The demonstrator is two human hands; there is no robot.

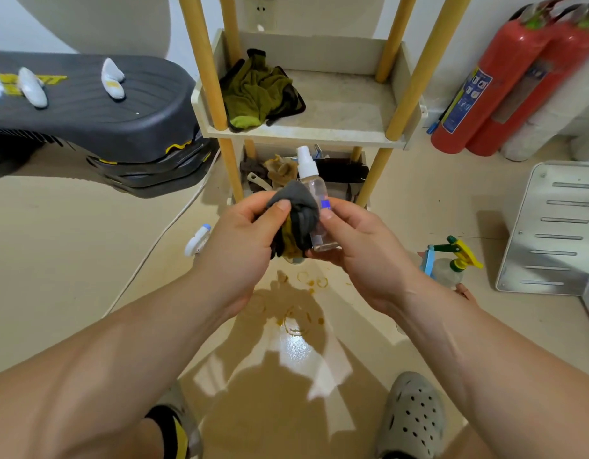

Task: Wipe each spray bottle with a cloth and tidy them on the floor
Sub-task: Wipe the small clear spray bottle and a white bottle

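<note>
A small clear spray bottle (314, 187) with a white cap is held upright in front of the shelf, gripped low by my right hand (359, 250). My left hand (243, 240) presses a grey and olive cloth (298, 220) against the bottle's left side. A trigger spray bottle (452, 260) with a yellow and green head stands on the floor to the right. A small white bottle with a blue cap (197, 240) lies on the floor to the left.
A wooden shelf unit (319, 127) holds an olive cloth (256, 94) and, lower down, rags. A dark machine (97, 120) sits left, red fire extinguishers (518, 87) and a metal rack (551, 226) right. A white cable (154, 243) and stains (296, 313) mark the floor.
</note>
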